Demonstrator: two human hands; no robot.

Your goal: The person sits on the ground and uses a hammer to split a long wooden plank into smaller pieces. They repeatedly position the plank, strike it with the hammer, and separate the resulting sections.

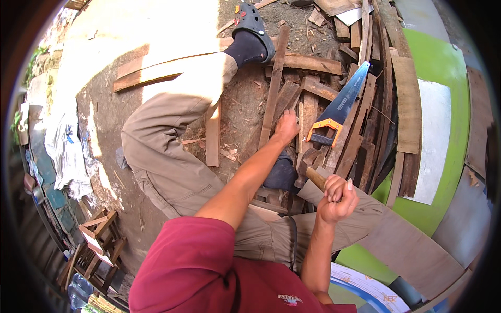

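Observation:
My right hand is wrapped round the wooden handle of a hammer, its metal head at the upper left, beside my shoe. My left hand reaches forward, with its fingers curled at the near end of a short dark piece of wood. Part of that grip is hidden from above. A long narrow wooden strip lies just left of it. To the right, a handsaw with a blue blade and an orange-and-black handle rests on the scrap wood, apart from both hands.
Long boards are heaped along the right, next to a green panel and a white sheet. My stretched leg and dark clog cross the dirt ground. A small wooden frame stands at lower left.

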